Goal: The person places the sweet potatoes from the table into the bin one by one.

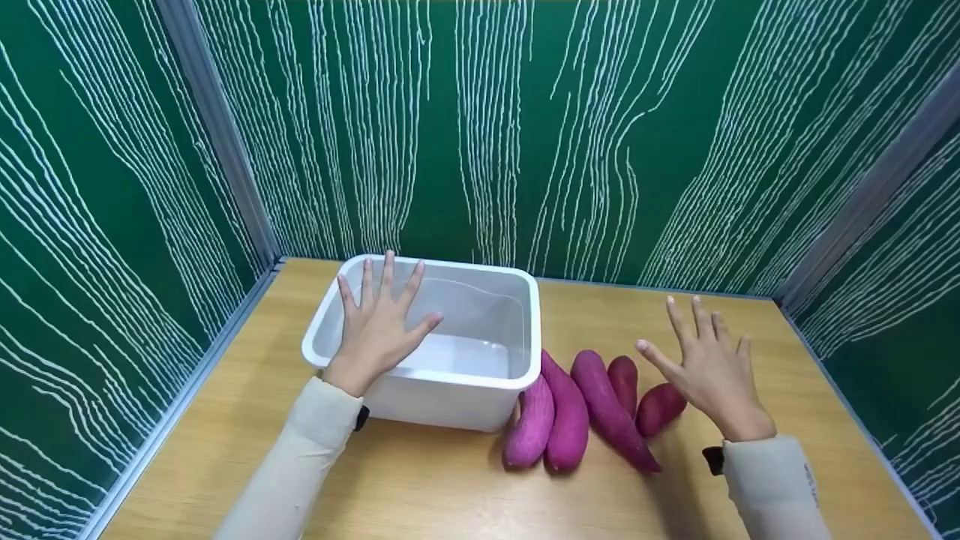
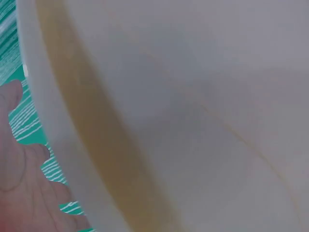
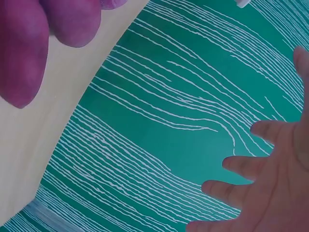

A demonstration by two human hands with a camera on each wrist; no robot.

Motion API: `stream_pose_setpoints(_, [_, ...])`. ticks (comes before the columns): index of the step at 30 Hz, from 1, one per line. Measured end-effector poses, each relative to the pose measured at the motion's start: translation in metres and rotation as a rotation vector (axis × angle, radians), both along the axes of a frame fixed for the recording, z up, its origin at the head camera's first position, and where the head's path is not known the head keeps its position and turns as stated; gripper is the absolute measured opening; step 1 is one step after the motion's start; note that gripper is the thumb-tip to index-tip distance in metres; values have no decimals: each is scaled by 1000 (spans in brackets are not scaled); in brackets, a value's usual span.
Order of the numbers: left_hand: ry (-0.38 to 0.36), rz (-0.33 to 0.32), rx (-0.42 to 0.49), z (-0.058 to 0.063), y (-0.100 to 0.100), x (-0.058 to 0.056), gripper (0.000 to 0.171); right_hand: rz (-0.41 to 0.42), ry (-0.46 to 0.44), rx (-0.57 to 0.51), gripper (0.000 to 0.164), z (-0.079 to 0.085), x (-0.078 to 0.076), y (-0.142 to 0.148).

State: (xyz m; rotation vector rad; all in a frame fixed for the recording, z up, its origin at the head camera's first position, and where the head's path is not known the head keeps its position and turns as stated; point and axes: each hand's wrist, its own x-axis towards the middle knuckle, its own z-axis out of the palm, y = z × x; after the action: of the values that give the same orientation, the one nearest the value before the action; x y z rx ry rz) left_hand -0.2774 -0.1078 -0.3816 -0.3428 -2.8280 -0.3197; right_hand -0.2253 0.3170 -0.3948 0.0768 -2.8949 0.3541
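My left hand (image 1: 379,330) is spread wide over the white plastic tub (image 1: 450,405), its fingers straight and holding nothing. In the left wrist view the tub's wall (image 2: 217,159) fills most of the picture beside that hand (image 2: 24,183). Fingers splayed, my right hand (image 1: 712,375) hovers to the right of several purple sweet potatoes (image 1: 568,427), which lie in a loose row by the tub's right side. Two smaller, redder ones, such as this sweet potato (image 1: 660,410), lie nearest that hand. The right wrist view shows the same hand (image 3: 270,183) apart from the sweet potatoes (image 3: 21,53).
A light wooden table (image 1: 420,487) carries everything. Green walls (image 1: 435,150) with white wavy lines close it in at the back and both sides, joined by grey metal posts (image 1: 225,135). The tub stands near the back wall, left of centre.
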Motion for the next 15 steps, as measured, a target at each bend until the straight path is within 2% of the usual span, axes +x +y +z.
stream_pose_setpoints(8, [-5, -18, 17, 9, -15, 7, 75, 1, 18, -125, 78, 0, 1, 3])
stream_pose_setpoints(15, [-31, -11, 77, 11, -35, 14, 71, -16, -48, -251, 81, -12, 2, 12])
